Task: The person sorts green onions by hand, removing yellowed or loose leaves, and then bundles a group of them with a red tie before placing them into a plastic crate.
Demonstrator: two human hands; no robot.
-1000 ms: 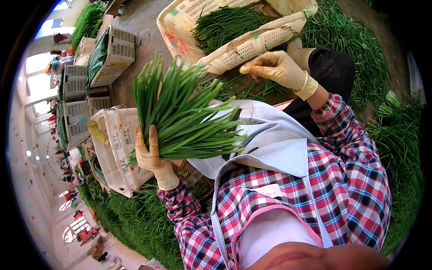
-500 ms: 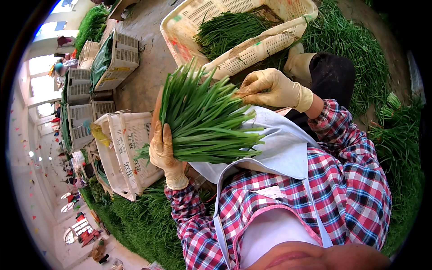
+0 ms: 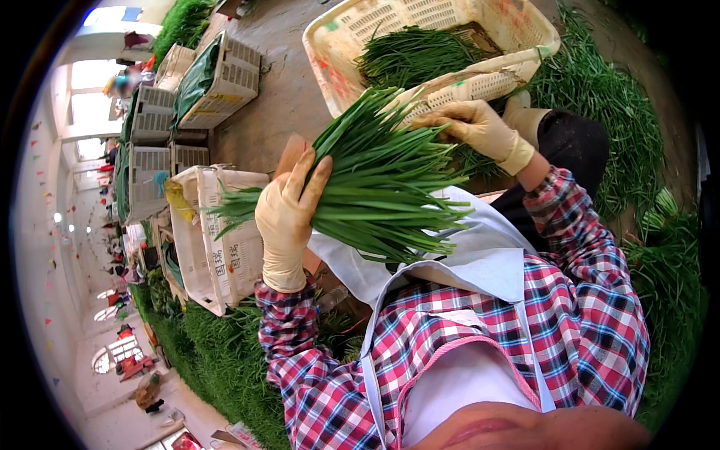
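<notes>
Our gloved left hand (image 3: 289, 214) grips a fanned bundle of long green chives (image 3: 382, 180) above our white apron (image 3: 457, 255); our right hand (image 3: 469, 127) pinches its tips. More chives already lie in the cream slotted plastic basket (image 3: 337, 45) ahead, and loose heaps remain. The bundle's stem ends are hidden.

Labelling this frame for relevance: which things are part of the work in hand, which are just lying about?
In hand:
left hand gripping the bunch of green chives
right hand on the bunch's far end
cream basket with more chives

Lying about:
white crates at left
stacked crates farther back
loose greens on the floor
</notes>
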